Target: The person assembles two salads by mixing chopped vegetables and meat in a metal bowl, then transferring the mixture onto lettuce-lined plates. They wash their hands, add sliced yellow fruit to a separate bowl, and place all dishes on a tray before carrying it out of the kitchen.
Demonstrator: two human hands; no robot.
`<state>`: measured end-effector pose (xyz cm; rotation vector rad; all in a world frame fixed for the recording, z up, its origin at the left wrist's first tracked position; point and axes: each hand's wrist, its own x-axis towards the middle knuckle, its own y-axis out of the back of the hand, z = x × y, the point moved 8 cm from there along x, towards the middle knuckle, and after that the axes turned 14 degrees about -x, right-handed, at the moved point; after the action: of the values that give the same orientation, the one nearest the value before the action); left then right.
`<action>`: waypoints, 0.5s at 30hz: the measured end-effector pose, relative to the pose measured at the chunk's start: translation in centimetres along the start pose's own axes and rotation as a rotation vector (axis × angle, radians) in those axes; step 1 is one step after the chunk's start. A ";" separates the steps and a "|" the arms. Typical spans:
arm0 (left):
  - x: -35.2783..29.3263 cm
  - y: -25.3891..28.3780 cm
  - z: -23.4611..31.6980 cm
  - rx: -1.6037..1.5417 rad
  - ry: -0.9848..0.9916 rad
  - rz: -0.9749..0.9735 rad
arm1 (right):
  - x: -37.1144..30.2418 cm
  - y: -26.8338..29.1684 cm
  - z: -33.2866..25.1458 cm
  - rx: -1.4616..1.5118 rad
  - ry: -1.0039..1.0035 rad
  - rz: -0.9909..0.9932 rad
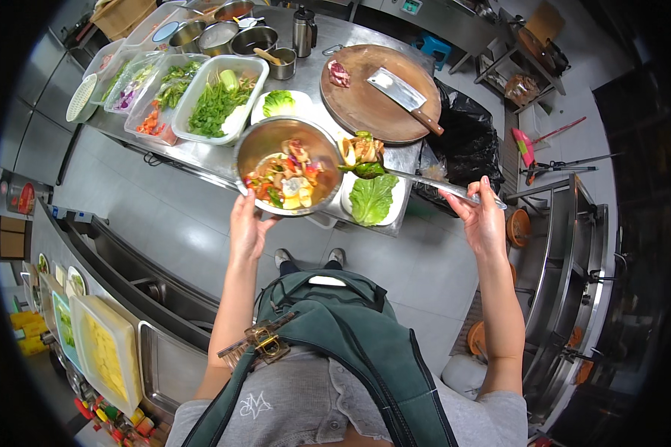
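My left hand [249,229] grips the near rim of a round metal bowl [264,143], tilted to the right. Inside lies a mix of cut food [294,182] with red, green, yellow and brown pieces. My right hand [480,217] is closed round the far end of a long metal ladle [429,180]. Its head, at the bowl's right edge, carries a heap of brown and green food [364,153], which covers most of the head. Just below the ladle, a green lettuce leaf [373,200] rests on a white plate [397,211].
A cleaver [397,88] and a piece of raw meat [338,74] lie on a round wooden chopping board [350,112]. Another white plate [303,102] holds lettuce. Tubs of vegetables [224,100] stand at the left of the metal table. A black bin bag [466,130] hangs at its right.
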<state>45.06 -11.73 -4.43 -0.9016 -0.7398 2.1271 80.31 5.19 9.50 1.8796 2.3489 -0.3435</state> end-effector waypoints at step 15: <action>-5.2 2.6 0.6 -0.122 -0.179 0.217 | 2.7 6.2 12.4 -0.351 0.066 0.071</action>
<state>46.28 -17.46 -3.97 -0.8974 -0.9056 2.3994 85.07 5.97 -3.74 1.8198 2.1965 0.1323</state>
